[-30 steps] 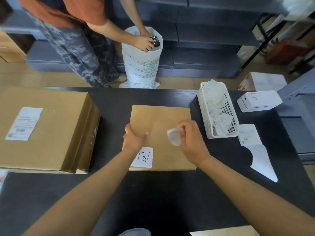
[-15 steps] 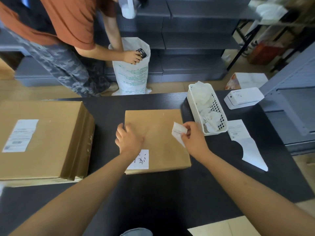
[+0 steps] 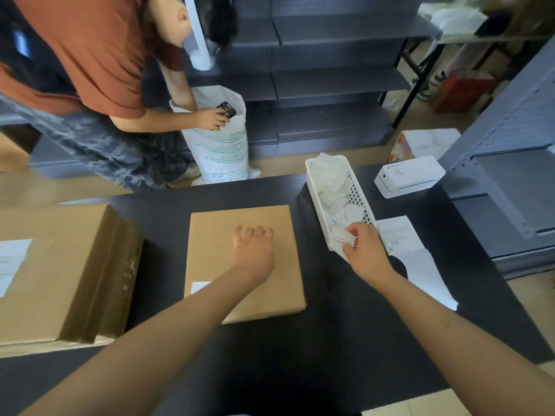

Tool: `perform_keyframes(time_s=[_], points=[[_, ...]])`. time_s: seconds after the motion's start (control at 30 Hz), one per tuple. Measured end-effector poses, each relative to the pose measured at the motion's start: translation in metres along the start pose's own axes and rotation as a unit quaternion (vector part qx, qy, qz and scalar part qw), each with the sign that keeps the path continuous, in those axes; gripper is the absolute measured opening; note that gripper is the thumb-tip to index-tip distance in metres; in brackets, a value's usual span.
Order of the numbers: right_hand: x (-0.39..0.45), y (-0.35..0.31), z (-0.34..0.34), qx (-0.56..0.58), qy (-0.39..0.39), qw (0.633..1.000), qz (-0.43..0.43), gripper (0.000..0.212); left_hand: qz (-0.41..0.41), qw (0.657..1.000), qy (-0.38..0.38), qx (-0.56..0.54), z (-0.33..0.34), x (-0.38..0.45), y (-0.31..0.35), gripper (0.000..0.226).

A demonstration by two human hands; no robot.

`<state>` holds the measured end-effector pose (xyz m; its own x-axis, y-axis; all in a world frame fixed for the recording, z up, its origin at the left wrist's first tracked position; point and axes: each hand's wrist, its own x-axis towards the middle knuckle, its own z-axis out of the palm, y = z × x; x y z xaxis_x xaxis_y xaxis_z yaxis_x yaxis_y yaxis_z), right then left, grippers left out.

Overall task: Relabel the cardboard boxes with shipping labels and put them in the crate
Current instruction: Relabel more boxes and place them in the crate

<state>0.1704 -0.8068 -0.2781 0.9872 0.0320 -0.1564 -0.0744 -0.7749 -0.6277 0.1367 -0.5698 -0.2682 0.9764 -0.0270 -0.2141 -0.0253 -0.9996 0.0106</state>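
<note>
Right fingertips pinching a small crumpled scrap of peeled label, held right at the near end of the white mesh basket, just over its rim. Right hand curled around that pinch, wrist angled in from the table side. Step in hand, by the look of it: dumping the old label into the scrap basket, already heaped with crumpled white paper. To do it well: carry the scrap fully past the rim before letting go, then spread the fingers wide, since adhesive likely clings to skin; wipe off against the paper pile inside if stuck, not against the basket wall. Keep the motion light, because a basket that looks this thin probably slides or tips if knocked. Left hand resting on top of the flat cardboard box, fingers loosely curled, gripping nothing, just pinning the box to the black table. Worth keeping that pressure so the box sits square for the new label. Box mid-table, between the taller stack of boxes on the left and the basket on the right. Fresh label strip lying just right of the basket, below the white label printer, within easy reach for the next pick. No crate identifiable in view.
</note>
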Motion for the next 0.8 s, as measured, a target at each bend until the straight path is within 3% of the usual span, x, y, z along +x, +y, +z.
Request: perform_keyframes(time_s=[0.23,0.47,0.63,0.8], points=[[0.055,0.059,-0.038,0.009,-0.036,0.999,-0.015,0.035,-0.040,0.999,-0.016,-0.027,-0.008,0.031,0.085,0.036],[0.093,0.055,-0.035,-0.016,-0.106,0.990,-0.088,0.040,-0.078,0.994,0.006,-0.080,-0.002,0.047,0.133,0.031],[0.101,0.048,-0.017,-0.242,-0.093,0.946,-0.197,0.049,-0.112,0.990,0.000,-0.090,0.000,0.054,0.135,0.029],[0.107,0.041,-0.006,-0.355,-0.080,0.911,-0.195,0.056,-0.117,0.988,0.008,-0.102,0.004,0.057,0.132,0.030]])
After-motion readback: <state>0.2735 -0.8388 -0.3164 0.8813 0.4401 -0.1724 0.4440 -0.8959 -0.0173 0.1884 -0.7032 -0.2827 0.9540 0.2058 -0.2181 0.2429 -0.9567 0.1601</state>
